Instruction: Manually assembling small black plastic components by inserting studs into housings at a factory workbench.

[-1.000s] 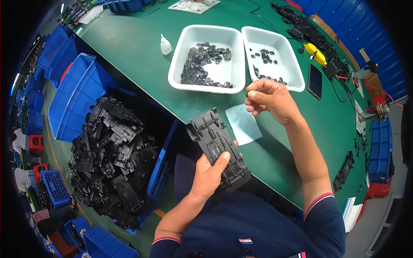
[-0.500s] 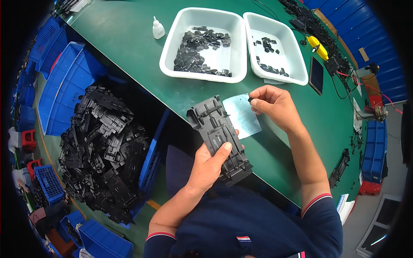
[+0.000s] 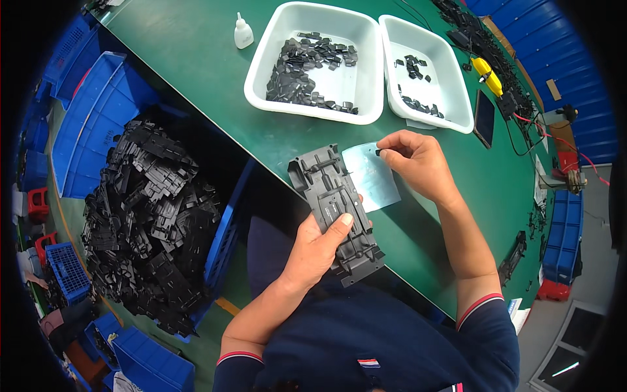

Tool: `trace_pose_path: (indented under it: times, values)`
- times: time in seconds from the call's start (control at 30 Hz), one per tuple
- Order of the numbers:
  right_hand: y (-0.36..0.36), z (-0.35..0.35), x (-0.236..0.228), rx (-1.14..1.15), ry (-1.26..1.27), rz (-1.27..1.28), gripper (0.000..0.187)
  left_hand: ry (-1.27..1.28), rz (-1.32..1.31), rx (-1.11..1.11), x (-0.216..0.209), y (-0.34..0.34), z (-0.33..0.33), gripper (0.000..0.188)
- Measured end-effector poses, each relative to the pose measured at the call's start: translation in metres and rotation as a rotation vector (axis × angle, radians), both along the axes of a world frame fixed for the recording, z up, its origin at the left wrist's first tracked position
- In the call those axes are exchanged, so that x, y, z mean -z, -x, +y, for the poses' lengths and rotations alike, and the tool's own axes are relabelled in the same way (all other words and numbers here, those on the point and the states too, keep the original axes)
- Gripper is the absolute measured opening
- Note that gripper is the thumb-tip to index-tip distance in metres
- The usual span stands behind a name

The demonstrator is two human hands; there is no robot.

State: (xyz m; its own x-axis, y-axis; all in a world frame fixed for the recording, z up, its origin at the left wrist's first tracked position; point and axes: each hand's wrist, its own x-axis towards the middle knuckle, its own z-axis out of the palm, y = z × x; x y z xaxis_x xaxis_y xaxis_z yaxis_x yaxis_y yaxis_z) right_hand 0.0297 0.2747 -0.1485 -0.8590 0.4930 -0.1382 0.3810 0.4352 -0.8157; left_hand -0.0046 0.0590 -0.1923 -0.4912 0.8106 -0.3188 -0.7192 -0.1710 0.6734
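Note:
My left hand (image 3: 315, 249) grips a long black moulded plastic part (image 3: 332, 202) near its lower half, thumb on top, and holds it tilted over the table's near edge. Between the thumb and forefinger of my right hand (image 3: 418, 163) is a small black plastic piece (image 3: 378, 152), mostly hidden by the fingertips. That hand hovers over a shiny silvery sheet (image 3: 372, 179), which lies on the green table just right of the long part. Past the sheet stand two white tubs, the left tub (image 3: 261, 108) and the right tub (image 3: 462, 124), both with small black pieces.
A white squeeze bottle (image 3: 243, 34) stands left of the tubs. To the right lie a phone (image 3: 484, 117), a yellow tool (image 3: 486, 75) and cables. Below the table's left edge, a blue crate (image 3: 85, 153) is heaped with black plastic parts (image 3: 153, 222).
My view has shifted slightly, so the tubs appear a little higher. Both hands keep their grips; the right fingertips are slightly nearer the long part.

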Motion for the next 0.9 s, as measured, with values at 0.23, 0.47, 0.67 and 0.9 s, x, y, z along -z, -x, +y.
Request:
trace_pose_path:
  times: [0.23, 0.47, 0.67, 0.9]
  values:
    - [0.007, -0.007, 0.002, -0.066, -0.140, -0.012, 0.019, 0.008, 0.019, -0.003, 0.001, 0.000, 0.000, 0.035]
    - [0.005, -0.010, -0.001, -0.107, -0.327, 0.086, 0.014, 0.008, 0.023, 0.001, 0.001, 0.000, 0.001, 0.034]
    - [-0.011, -0.024, -0.024, -0.241, -0.501, 0.548, 0.023, 0.002, 0.074, -0.028, -0.003, -0.006, 0.000, 0.032]
    - [-0.031, -0.062, -0.029, -0.374, -0.675, 0.786, 0.037, 0.048, 0.358, -0.108, -0.020, -0.019, -0.007, 0.029]
